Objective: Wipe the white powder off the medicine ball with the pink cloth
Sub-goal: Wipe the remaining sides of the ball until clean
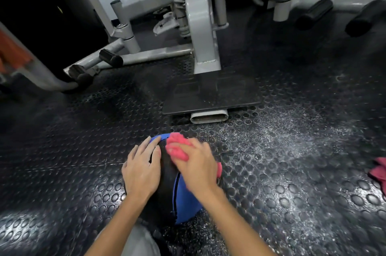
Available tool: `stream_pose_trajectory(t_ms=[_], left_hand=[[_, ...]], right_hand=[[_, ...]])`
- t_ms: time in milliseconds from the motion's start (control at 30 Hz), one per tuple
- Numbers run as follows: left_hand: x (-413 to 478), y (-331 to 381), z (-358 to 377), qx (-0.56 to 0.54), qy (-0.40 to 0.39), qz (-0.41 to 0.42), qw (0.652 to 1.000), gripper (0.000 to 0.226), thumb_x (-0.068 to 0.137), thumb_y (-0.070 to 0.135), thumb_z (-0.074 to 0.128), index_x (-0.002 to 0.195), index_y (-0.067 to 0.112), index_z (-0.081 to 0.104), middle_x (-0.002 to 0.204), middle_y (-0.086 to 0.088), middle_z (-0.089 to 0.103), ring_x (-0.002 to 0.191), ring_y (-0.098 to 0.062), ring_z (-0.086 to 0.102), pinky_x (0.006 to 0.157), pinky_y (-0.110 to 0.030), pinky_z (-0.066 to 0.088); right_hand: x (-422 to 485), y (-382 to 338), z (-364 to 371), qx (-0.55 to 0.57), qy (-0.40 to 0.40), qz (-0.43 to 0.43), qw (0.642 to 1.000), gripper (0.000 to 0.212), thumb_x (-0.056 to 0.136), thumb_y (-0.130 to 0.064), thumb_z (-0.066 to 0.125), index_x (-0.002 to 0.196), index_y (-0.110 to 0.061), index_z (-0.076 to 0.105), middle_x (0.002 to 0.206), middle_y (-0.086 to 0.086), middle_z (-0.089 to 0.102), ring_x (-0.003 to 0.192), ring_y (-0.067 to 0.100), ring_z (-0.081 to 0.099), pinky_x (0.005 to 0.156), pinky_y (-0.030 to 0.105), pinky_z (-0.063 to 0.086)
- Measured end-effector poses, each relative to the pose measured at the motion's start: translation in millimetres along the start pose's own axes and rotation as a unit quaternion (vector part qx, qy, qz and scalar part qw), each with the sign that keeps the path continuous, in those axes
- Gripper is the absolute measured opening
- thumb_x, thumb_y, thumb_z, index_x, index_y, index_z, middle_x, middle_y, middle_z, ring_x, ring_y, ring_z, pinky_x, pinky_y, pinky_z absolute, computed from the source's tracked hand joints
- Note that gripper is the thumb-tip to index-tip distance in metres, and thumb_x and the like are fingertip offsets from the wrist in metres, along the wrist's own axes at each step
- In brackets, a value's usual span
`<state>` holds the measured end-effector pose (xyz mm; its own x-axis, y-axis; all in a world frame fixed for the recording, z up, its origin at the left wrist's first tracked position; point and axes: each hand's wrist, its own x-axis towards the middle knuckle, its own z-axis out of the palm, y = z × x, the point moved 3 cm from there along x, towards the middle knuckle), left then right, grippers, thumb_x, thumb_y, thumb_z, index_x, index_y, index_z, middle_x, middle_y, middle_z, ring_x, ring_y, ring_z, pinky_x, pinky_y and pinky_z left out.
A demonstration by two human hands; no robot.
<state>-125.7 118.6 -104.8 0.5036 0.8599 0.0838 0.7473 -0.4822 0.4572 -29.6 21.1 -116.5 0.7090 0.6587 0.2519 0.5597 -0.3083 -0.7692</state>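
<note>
A black and blue medicine ball [170,191] sits on the studded rubber floor just in front of me. My left hand [142,169] lies flat on the ball's left side with its fingers straight. On the ball's upper right, my right hand [198,167] presses a bunched pink cloth [177,148] against the surface; the cloth sticks out beyond the fingertips and a bit shows at the hand's right edge. The right hand is blurred. No powder is plain on the visible part of the ball.
White powder [288,136] is scattered on the black floor to the right of the ball. A second pink cloth [379,172] lies at the right edge. A grey gym machine [200,32] with a black footplate [211,95] stands ahead, with padded rollers [315,12] behind.
</note>
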Motion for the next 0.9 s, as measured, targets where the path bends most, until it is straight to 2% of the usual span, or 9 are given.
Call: stream_pose_trajectory(t_ms=[133, 200, 333, 433, 500, 600, 667, 800, 900], left_hand=[[-6, -5, -2, -0.012, 0.011, 0.005, 1.000, 0.057, 0.083, 0.051, 0.017, 0.132, 0.042, 0.046, 0.145, 0.018, 0.037, 0.137, -0.016, 0.026, 0.112, -0.044, 0.020], [-5, -4, -2, -0.004, 0.010, 0.005, 1.000, 0.058, 0.083, 0.051, 0.015, 0.132, 0.042, 0.046, 0.145, 0.018, 0.037, 0.138, -0.016, 0.025, 0.112, -0.044, 0.020], [1, -5, -1, 0.010, 0.005, 0.008, 1.000, 0.058, 0.083, 0.050, 0.015, 0.132, 0.043, 0.044, 0.145, 0.018, 0.037, 0.137, -0.015, 0.026, 0.111, -0.043, 0.022], [1, -9, -2, 0.013, 0.001, 0.010, 1.000, 0.058, 0.083, 0.049, 0.015, 0.133, 0.042, 0.044, 0.145, 0.018, 0.036, 0.137, -0.014, 0.026, 0.111, -0.043, 0.022], [-1, -11, -3, 0.010, -0.001, 0.012, 1.000, 0.058, 0.083, 0.049, 0.015, 0.134, 0.041, 0.043, 0.146, 0.018, 0.035, 0.138, -0.014, 0.025, 0.112, -0.042, 0.021], [-3, -3, -2, 0.019, -0.002, 0.012, 1.000, 0.059, 0.083, 0.049, 0.014, 0.134, 0.042, 0.043, 0.146, 0.019, 0.034, 0.138, -0.013, 0.024, 0.112, -0.042, 0.020], [-3, 3, 0, 0.037, -0.008, 0.017, 0.999, 0.059, 0.083, 0.050, 0.013, 0.134, 0.044, 0.042, 0.146, 0.020, 0.034, 0.138, -0.013, 0.023, 0.112, -0.041, 0.020], [-1, 17, 6, 0.071, -0.021, 0.038, 0.997, 0.057, 0.083, 0.049, 0.013, 0.133, 0.048, 0.040, 0.147, 0.022, 0.031, 0.139, -0.012, 0.019, 0.112, -0.040, 0.016], [-5, 26, 11, 0.115, -0.016, 0.075, 0.990, 0.060, 0.082, 0.052, 0.007, 0.134, 0.049, 0.038, 0.147, 0.022, 0.030, 0.140, -0.013, 0.019, 0.111, -0.038, 0.014]], right_hand=[[17, 72, 4, 0.077, -0.049, 0.274, 0.957, 0.040, 0.082, -0.059, 0.046, 0.098, -0.031, 0.068, 0.078, -0.006, 0.063, 0.070, 0.014, 0.060, 0.057, 0.024, 0.047], [20, 77, 6, 0.086, -0.079, 0.315, 0.942, 0.033, 0.086, -0.055, 0.048, 0.097, -0.032, 0.069, 0.071, -0.008, 0.063, 0.060, 0.009, 0.057, 0.053, 0.021, 0.047], [20, 33, -1, 0.009, -0.024, 0.144, 0.989, 0.033, 0.086, -0.052, 0.049, 0.101, -0.031, 0.069, 0.096, -0.012, 0.060, 0.086, 0.015, 0.057, 0.074, 0.031, 0.051], [17, -3, -3, -0.040, -0.060, 0.004, 0.997, 0.029, 0.088, -0.050, 0.047, 0.104, -0.037, 0.066, 0.101, -0.012, 0.055, 0.089, 0.017, 0.046, 0.074, 0.030, 0.043], [23, 10, 0, -0.014, -0.057, 0.037, 0.998, 0.028, 0.086, -0.054, 0.049, 0.102, -0.039, 0.067, 0.099, -0.011, 0.057, 0.089, 0.017, 0.049, 0.075, 0.031, 0.045], [35, 59, 4, 0.110, -0.053, 0.237, 0.964, 0.031, 0.080, -0.058, 0.055, 0.100, -0.037, 0.068, 0.092, -0.007, 0.068, 0.088, 0.018, 0.062, 0.077, 0.032, 0.051], [38, 78, 6, 0.132, -0.077, 0.297, 0.943, 0.029, 0.080, -0.055, 0.058, 0.100, -0.038, 0.068, 0.090, -0.007, 0.071, 0.087, 0.017, 0.064, 0.078, 0.030, 0.052], [34, 60, -5, 0.023, -0.039, 0.260, 0.965, 0.038, 0.080, -0.059, 0.054, 0.099, -0.030, 0.068, 0.092, -0.005, 0.068, 0.085, 0.019, 0.062, 0.071, 0.026, 0.048], [27, 22, -13, 0.001, -0.022, 0.136, 0.990, 0.037, 0.084, -0.057, 0.047, 0.104, -0.032, 0.067, 0.102, -0.006, 0.063, 0.094, 0.022, 0.058, 0.077, 0.030, 0.046]])
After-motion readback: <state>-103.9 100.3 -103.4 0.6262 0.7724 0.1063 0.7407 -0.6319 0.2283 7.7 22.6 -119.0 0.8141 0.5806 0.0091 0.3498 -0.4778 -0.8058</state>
